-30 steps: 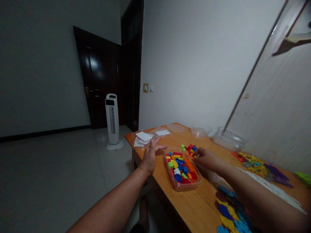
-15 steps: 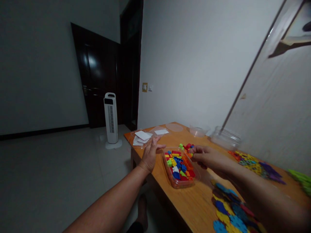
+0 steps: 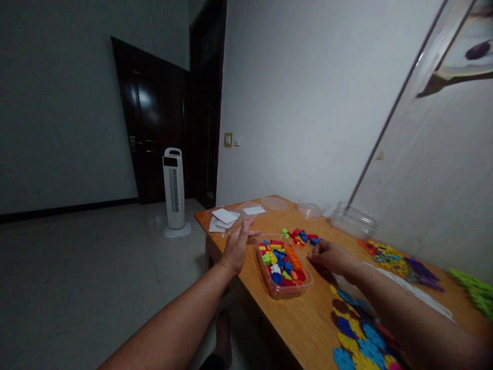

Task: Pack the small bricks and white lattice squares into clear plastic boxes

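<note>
Bricks [image 3: 284, 262] lay in a tub [image 3: 284, 294] just left of the right hand [image 3: 326, 255].
Its fingertips [image 3: 313, 252] were drawn narrow (whether they pinched anything, the view did not show), with loose bricks [image 3: 300, 236] just beyond them; the left hand [image 3: 235, 247], across the tub, had its fingers [image 3: 252, 234] spread.

A warm orange-brown is shown by the bench [image 3: 304, 318], plain white by the cards [image 3: 225, 216] at its left corner. Through a clear container [image 3: 287, 294] by the near edge, red, yellow, blue, orange, lime and white blocks [image 3: 285, 261] are seen. Red, blue and lime are mixed among the loose blocks [image 3: 300, 236]. Toward the wall edge, yellow, orange and purple are shared by a heap of pieces [image 3: 393, 259]; blue, yellow and brown are shown by discs [image 3: 356, 329] along the near edge.
</note>
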A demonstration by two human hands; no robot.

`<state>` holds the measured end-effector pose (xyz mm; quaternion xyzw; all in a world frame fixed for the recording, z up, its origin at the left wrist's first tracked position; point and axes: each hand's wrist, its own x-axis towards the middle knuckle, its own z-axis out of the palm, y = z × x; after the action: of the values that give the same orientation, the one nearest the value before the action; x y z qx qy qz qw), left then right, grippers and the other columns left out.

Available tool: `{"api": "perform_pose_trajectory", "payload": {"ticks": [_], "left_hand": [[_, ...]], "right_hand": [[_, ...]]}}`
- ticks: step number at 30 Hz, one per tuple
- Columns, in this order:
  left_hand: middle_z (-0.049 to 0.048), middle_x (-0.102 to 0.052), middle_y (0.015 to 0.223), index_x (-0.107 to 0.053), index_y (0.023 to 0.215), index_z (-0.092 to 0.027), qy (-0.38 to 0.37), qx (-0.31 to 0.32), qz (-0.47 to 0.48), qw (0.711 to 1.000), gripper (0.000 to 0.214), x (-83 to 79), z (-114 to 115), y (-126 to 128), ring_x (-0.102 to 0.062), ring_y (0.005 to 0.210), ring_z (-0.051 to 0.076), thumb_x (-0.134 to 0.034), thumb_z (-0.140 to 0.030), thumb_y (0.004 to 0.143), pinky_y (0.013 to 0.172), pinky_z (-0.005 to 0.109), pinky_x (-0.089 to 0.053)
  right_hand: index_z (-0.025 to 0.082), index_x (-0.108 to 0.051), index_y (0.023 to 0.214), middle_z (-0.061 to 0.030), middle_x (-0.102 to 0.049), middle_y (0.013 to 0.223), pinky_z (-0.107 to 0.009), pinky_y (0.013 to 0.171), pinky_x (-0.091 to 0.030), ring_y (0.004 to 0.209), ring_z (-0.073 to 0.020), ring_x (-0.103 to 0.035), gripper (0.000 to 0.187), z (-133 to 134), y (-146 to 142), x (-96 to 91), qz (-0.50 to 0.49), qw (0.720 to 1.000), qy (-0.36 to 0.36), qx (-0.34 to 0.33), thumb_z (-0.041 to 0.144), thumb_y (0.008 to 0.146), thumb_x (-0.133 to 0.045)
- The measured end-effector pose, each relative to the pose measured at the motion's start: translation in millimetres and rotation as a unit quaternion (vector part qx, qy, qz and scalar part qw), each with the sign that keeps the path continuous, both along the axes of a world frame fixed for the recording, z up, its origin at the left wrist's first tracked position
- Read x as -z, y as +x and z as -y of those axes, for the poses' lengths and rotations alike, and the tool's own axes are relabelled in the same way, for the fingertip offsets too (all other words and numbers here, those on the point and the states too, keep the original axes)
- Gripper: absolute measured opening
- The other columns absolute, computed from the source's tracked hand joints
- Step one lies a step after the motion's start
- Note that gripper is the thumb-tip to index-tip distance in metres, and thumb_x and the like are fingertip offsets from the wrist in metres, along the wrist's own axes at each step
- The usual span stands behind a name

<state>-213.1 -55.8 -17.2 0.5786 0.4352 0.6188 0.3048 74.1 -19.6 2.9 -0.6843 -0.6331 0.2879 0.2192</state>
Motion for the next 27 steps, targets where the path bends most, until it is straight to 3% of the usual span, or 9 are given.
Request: {"api": "perform_pose_trajectory", "payload": {"ticks": [6,11,13,17,22,25,27], "left_hand": [[0.0132,-0.062,0.135,-0.071,0.116,-0.016,0.01,-0.008,-0.013,1.0,0.067,-1.4,2.0,2.2,-0.05,0.133,0.027,-0.028,-0.062,0.096,0.118,0.046,-0.028],[0.0167,-0.069,0.121,-0.059,0.132,-0.012,-0.003,0.006,0.008,1.0,0.069,-2.1,3.9,4.4,-0.054,0.129,0.026,-0.027,-0.061,0.097,0.115,0.047,-0.031],[0.0172,-0.069,0.121,-0.059,0.132,-0.011,-0.004,0.008,0.012,1.0,0.07,-1.4,3.7,4.6,-0.054,0.13,0.026,-0.026,-0.061,0.097,0.115,0.047,-0.03],[0.0165,-0.07,0.12,-0.061,0.13,-0.012,0.002,0.007,0.013,1.0,0.068,-1.2,3.2,4.7,-0.051,0.132,0.026,-0.028,-0.062,0.097,0.116,0.048,-0.027],[0.0164,-0.07,0.12,-0.061,0.13,-0.012,0.001,0.006,0.003,1.0,0.068,-4.4,5.4,5.7,-0.053,0.13,0.026,-0.028,-0.061,0.097,0.116,0.047,-0.028],[0.017,-0.069,0.121,-0.061,0.13,-0.012,-0.005,0.009,-0.002,1.0,0.068,-5.2,6.4,5.8,-0.055,0.128,0.027,-0.027,-0.061,0.097,0.115,0.047,-0.031],[0.0173,-0.069,0.122,-0.06,0.131,-0.011,-0.006,0.011,0.0,1.0,0.069,-4.9,6.4,5.7,-0.055,0.128,0.027,-0.028,-0.061,0.097,0.115,0.047,-0.032]], "right_hand": [[0.021,-0.045,0.064,0.0051,-0.049,0.046,-0.02,0.041,-0.031,0.041,-0.0077,-0.042,0.027,19.3,-10.3,-26.9,-0.176,0.984,0.002,-0.001,0.031,0.08,-0.064],[0.02,-0.052,0.076,0.0039,-0.055,0.059,-0.02,0.044,-0.036,0.049,-0.0079,-0.048,0.032,42.0,-31.5,-56.6,-0.254,0.959,-0.004,-0.124,0.047,0.078,-0.07],[0.02,-0.05,0.075,0.0036,-0.055,0.06,-0.02,0.045,-0.037,0.049,-0.0082,-0.049,0.03,40.3,-33.1,-58.0,-0.227,0.965,0.018,-0.128,0.045,0.081,-0.067],[0.021,-0.049,0.07,0.0038,-0.051,0.052,-0.023,0.044,-0.034,0.044,-0.0094,-0.046,0.021,19.2,-22.2,-39.3,-0.057,0.997,0.042,-0.031,0.031,0.085,-0.058],[0.019,-0.055,0.063,-0.003,-0.06,0.062,-0.026,0.052,-0.033,0.057,-0.0139,-0.054,0.019,-5.5,-10.0,-6.7,0.161,0.985,0.057,-0.018,0.027,0.076,-0.066],[0.019,-0.054,0.059,-0.0036,-0.06,0.063,-0.026,0.053,-0.032,0.061,-0.015,-0.053,0.018,-8.9,-10.5,0.0,0.193,0.978,0.075,-0.014,0.02,0.068,-0.07],[0.02,-0.051,0.058,-0.0015,-0.055,0.057,-0.025,0.05,-0.031,0.055,-0.0136,-0.05,0.02,-3.6,-13.4,-4.9,0.157,0.986,0.054,-0.012,0.022,0.071,-0.066]]}}
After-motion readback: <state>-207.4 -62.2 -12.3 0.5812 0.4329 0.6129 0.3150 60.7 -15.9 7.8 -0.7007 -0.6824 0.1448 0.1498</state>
